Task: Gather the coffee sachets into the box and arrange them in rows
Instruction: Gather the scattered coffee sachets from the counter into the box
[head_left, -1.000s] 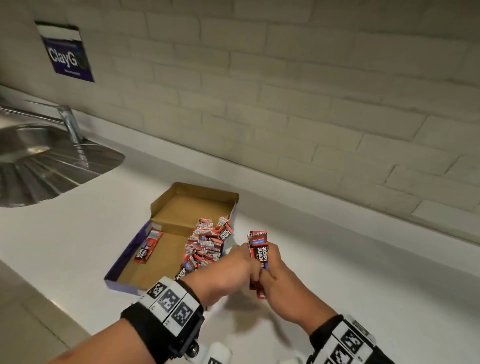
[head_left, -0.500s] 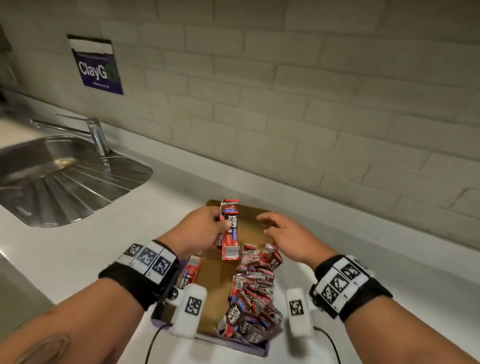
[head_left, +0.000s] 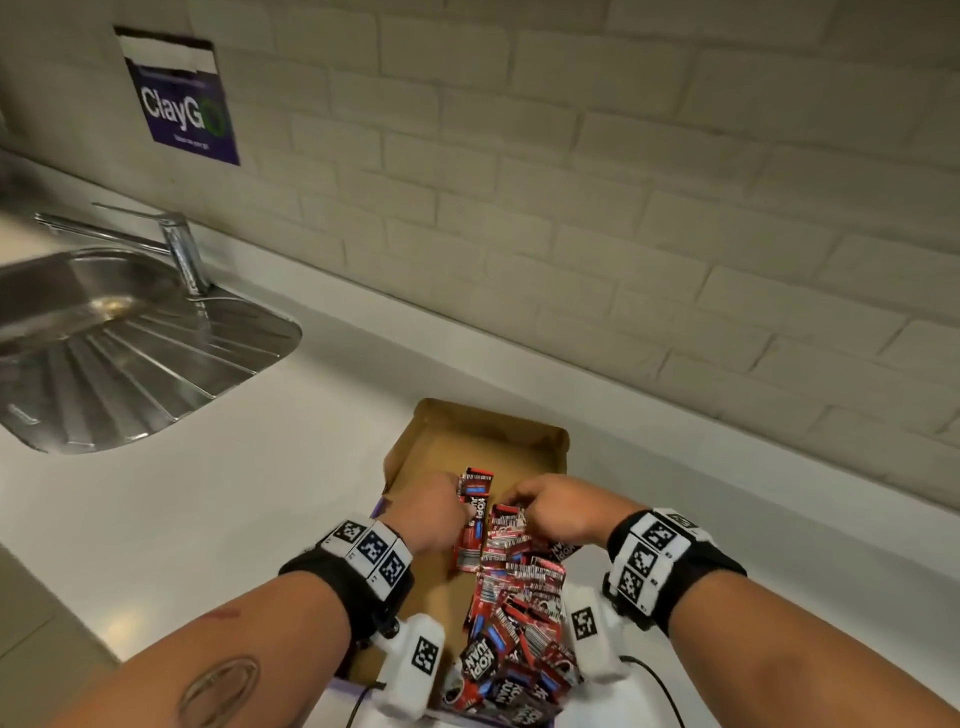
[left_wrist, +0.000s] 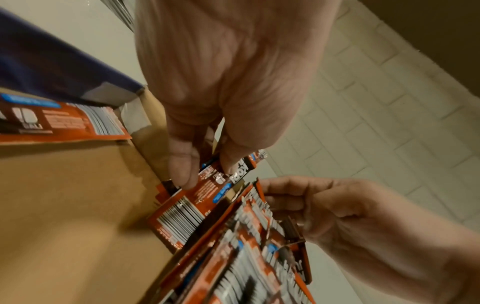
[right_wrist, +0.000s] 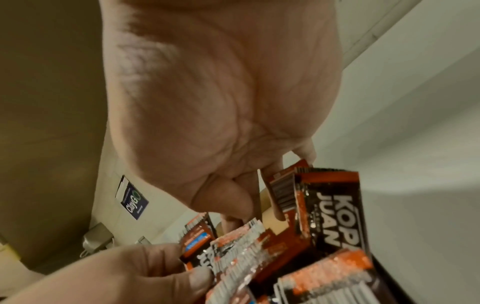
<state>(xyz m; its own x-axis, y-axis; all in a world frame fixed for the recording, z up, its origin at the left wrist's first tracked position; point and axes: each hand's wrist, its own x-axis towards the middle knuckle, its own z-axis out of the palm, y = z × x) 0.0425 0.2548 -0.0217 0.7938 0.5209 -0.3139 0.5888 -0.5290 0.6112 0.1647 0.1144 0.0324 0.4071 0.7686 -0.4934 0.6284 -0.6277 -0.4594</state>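
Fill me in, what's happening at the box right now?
A person is sorting coffee sachets in the open box on the counter. The left hand pinches a small stack of sachets upright. The right hand picks at the loose pile filling the box's right side. No neat rows show yet.

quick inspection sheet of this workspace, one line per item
surface: white counter, bare where visible
job's things: open cardboard box on the counter; loose pile of sachets along its right side, not in rows; one lone sachet lies flat by the left wall
clutter: nothing seen
grippers: left hand pinches a small stack of sachets above the box floor; right hand grips sachets at the pile's far end
cables: black cable trails from the right wrist camera
surroundings: steel sink, faucet, brick wall, ClayGo sign
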